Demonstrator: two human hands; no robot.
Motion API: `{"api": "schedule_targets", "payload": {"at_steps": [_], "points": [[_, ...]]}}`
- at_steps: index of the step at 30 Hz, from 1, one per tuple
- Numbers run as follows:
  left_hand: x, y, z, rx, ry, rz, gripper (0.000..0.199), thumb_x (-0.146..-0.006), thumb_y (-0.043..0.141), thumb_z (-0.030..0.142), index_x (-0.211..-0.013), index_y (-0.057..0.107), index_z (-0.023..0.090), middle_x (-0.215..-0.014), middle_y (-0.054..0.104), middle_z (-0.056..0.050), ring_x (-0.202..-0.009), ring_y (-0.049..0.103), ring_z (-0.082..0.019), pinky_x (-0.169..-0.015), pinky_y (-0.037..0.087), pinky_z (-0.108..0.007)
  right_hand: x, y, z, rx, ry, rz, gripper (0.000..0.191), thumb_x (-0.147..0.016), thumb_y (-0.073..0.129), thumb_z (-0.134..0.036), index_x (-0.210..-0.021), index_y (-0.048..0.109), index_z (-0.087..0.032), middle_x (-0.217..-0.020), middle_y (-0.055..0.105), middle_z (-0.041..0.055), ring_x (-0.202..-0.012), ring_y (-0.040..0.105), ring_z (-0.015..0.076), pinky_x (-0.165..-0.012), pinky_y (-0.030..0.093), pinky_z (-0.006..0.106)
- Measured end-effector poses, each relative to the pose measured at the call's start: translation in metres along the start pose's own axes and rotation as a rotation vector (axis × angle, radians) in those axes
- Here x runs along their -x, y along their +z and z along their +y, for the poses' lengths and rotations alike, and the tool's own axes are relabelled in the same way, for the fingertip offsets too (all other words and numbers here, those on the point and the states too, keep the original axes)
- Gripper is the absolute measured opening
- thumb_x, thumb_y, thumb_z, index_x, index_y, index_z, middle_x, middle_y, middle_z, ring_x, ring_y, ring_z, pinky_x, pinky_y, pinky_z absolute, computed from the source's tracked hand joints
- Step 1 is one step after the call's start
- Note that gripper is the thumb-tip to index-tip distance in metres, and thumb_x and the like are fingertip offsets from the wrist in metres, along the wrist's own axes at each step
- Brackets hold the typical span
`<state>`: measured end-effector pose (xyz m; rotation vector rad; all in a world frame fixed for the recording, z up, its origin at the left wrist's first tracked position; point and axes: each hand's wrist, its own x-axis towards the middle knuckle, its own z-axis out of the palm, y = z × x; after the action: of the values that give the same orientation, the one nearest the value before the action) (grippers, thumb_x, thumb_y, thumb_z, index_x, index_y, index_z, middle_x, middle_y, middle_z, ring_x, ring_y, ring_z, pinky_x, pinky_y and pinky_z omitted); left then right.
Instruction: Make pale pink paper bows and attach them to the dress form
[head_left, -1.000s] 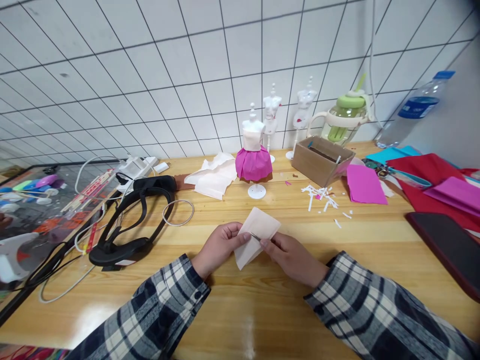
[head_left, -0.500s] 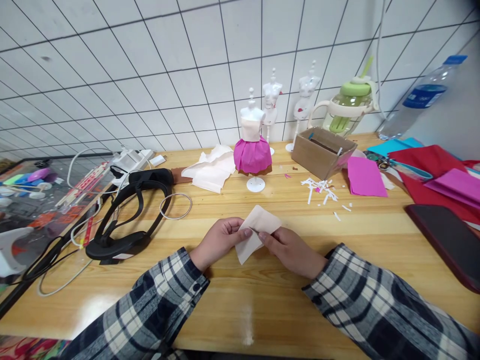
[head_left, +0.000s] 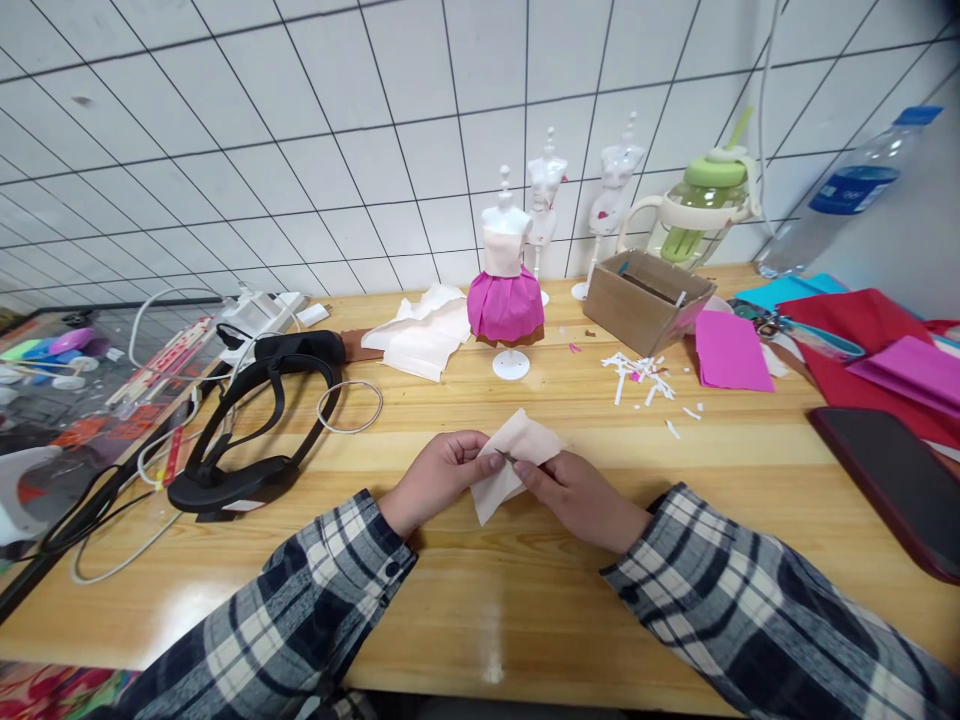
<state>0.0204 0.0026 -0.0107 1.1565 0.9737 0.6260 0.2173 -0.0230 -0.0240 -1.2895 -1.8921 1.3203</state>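
A pale peach sheet (head_left: 525, 437), thin like crepe paper, is held above the table between my two hands. My left hand (head_left: 448, 477) pinches its left edge, thumb on top. My right hand (head_left: 577, 495) grips the right side, thumb on top and fingers behind. Between the two thumbtips a short dark gap shows in the sheet; I cannot tell whether it is a slit or a fold. Beyond my hands stands a small white dress form (head_left: 511, 290) wearing a peach top and a magenta pleated skirt with a brown hem.
Two more dress forms (head_left: 615, 195) stand behind, near a cardboard box (head_left: 637, 310) and a green-lidded jug (head_left: 709, 200). White paper scraps (head_left: 637, 375), magenta sheets (head_left: 731, 350) and a phone (head_left: 889, 485) lie right. A black headset (head_left: 255, 485) and peach paper (head_left: 424, 335) lie left.
The dark gap between my thumbs looks wider, and the sheet's upper part is more creased. Both hands stay almost in place on the sheet.
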Motion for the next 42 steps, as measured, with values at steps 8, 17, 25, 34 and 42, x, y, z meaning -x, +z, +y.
{"api": "schedule_targets", "payload": {"at_steps": [8,17,25,34,42], "points": [[0.0021,-0.0006,-0.0028,0.012,-0.003,0.011,0.035,-0.076,0.072,0.046,-0.086,0.067,0.013,-0.075,0.068,-0.001,-0.065,0.057,-0.011,-0.061,0.042,-0.021,-0.0003,0.0005,0.0000,-0.054,0.005,0.028,0.034,-0.094,0.041,-0.041,-0.098,0.064,-0.017,-0.095,0.070,0.0066,-0.087,0.063,0.0217,-0.077,0.046,0.032],[0.0011,-0.0032,-0.0036,-0.064,0.009,0.051,0.035,-0.078,0.069,0.048,-0.079,0.067,0.013,-0.069,0.063,0.001,-0.061,0.052,-0.010,-0.059,0.040,-0.021,0.0013,-0.0012,-0.0026,-0.059,-0.030,0.038,0.033,-0.095,0.042,-0.039,-0.102,0.066,-0.017,-0.101,0.072,0.0069,-0.092,0.065,0.0224,-0.082,0.047,0.033],[0.0019,-0.0030,-0.0006,-0.034,-0.007,0.030,0.036,-0.076,0.070,0.048,-0.080,0.067,0.013,-0.070,0.064,0.001,-0.061,0.052,-0.010,-0.059,0.040,-0.021,0.0012,-0.0011,-0.0006,-0.060,0.007,0.029,0.034,-0.094,0.042,-0.040,-0.101,0.065,-0.017,-0.097,0.071,0.0064,-0.089,0.064,0.0217,-0.078,0.047,0.033],[0.0010,-0.0047,-0.0027,-0.052,-0.012,0.031,0.035,-0.075,0.072,0.047,-0.077,0.068,0.012,-0.068,0.064,0.001,-0.060,0.051,-0.009,-0.058,0.039,-0.020,0.0040,-0.0040,-0.0050,-0.021,0.021,0.008,0.037,-0.095,0.040,-0.044,-0.090,0.065,-0.017,-0.079,0.067,0.0038,-0.076,0.061,0.0181,-0.066,0.044,0.028],[0.0016,-0.0028,-0.0015,-0.048,-0.003,0.016,0.032,-0.076,0.072,0.045,-0.077,0.071,0.013,-0.071,0.068,0.000,-0.062,0.054,-0.009,-0.060,0.042,-0.020,0.0043,-0.0012,-0.0016,-0.033,0.007,-0.014,0.040,-0.096,0.037,-0.046,-0.092,0.064,-0.017,-0.081,0.067,0.0046,-0.071,0.060,0.0165,-0.065,0.044,0.027]]}}
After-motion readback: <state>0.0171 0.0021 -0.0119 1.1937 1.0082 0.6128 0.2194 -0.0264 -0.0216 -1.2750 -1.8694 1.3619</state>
